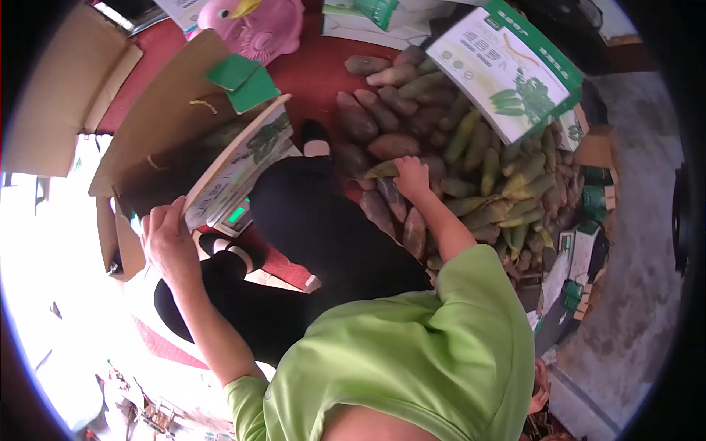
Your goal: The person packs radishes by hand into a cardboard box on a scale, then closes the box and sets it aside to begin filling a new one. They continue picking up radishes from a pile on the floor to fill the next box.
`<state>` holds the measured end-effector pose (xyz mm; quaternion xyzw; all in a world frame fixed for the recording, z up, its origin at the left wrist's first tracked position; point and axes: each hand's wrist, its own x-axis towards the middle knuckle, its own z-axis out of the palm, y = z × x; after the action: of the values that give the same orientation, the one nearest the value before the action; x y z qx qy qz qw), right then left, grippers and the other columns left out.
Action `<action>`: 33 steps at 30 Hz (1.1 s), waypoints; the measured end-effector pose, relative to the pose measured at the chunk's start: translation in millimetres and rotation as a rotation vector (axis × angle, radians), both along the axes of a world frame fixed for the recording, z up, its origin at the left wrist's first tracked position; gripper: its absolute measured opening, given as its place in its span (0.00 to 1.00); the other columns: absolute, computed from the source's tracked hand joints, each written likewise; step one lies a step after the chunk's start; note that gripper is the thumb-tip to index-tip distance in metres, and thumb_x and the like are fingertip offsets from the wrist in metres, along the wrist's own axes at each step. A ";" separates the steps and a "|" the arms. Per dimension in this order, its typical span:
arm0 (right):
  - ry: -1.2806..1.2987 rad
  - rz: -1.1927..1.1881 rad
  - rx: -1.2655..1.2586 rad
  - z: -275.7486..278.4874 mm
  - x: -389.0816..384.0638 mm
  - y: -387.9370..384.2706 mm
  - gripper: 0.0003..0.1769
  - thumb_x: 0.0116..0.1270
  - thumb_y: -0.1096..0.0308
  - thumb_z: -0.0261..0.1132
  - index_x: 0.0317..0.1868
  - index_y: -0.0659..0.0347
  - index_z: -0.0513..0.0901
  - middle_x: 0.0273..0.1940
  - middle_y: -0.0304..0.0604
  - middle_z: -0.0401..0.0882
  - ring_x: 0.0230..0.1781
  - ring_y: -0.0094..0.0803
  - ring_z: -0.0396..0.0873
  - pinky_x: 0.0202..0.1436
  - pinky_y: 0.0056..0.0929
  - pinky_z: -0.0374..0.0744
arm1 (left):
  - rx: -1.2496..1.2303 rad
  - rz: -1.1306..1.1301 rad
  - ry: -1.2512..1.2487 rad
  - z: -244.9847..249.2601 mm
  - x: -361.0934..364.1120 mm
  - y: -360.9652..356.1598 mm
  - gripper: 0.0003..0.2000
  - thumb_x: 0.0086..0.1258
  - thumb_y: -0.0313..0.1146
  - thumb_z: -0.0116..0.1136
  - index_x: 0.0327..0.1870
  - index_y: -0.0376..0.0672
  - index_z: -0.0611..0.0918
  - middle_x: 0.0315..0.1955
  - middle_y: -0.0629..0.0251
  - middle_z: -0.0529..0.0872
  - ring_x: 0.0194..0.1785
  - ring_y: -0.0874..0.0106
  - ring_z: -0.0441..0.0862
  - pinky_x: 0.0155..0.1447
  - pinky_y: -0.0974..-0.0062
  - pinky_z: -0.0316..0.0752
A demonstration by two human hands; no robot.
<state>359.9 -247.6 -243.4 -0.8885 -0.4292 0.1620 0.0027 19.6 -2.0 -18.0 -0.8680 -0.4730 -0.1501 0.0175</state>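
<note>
On the left, my left hand (168,234) is closed on the near edge of an open cardboard box (234,165), which has printed leaves on its side. Beside that box a scale (234,215) shows a lit green display. My right hand (413,176) reaches over a pile of radishes, its fingers closed round the end of a greenish radish (382,170). Reddish-brown radishes (393,145) lie around it on the red floor, with greener radishes (526,176) heaped to the right.
A white and green printed box (500,70) rests over the pile's top right. At the top stands a pink duck-shaped object (254,26). A large cardboard box (62,66) is at upper left. Another person's hand (540,386) shows at lower right.
</note>
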 end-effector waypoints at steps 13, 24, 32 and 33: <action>-0.230 0.417 -0.074 -41.8 -10.3 33.5 0.10 0.58 0.68 0.56 0.40 0.51 0.79 0.41 0.39 0.75 0.49 0.37 0.72 0.48 0.46 0.69 | 0.029 -0.015 0.005 3.2 -0.9 -2.8 0.12 0.53 0.24 0.57 0.39 0.48 0.85 0.30 0.71 0.79 0.40 0.68 0.76 0.47 0.69 0.71; -0.212 0.376 -0.077 -9.8 15.7 41.2 0.18 0.50 0.68 0.67 0.44 0.50 0.78 0.44 0.40 0.77 0.51 0.37 0.74 0.51 0.48 0.69 | 0.010 -0.089 -0.061 5.5 -7.9 -5.0 0.13 0.52 0.25 0.55 0.39 0.45 0.83 0.30 0.70 0.77 0.39 0.68 0.75 0.48 0.69 0.71; 0.127 -0.122 0.677 32.2 54.2 51.4 0.31 0.46 0.74 0.72 0.54 0.61 0.74 0.51 0.49 0.77 0.53 0.45 0.74 0.56 0.40 0.72 | -0.014 -0.058 -0.075 8.0 -8.2 -4.5 0.11 0.53 0.27 0.55 0.38 0.46 0.83 0.29 0.70 0.77 0.40 0.69 0.75 0.48 0.70 0.70; 0.173 -0.108 0.759 50.7 53.5 61.7 0.30 0.49 0.76 0.71 0.55 0.64 0.74 0.50 0.49 0.77 0.51 0.42 0.76 0.56 0.36 0.73 | -0.012 -0.056 -0.076 7.4 -8.1 -3.9 0.11 0.53 0.27 0.56 0.38 0.46 0.83 0.29 0.70 0.77 0.40 0.69 0.75 0.47 0.70 0.70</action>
<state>413.3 -185.9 -192.6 -0.8286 -0.4096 0.0659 0.3759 11.5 -5.9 -10.6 -0.8746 -0.4498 -0.1805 -0.0100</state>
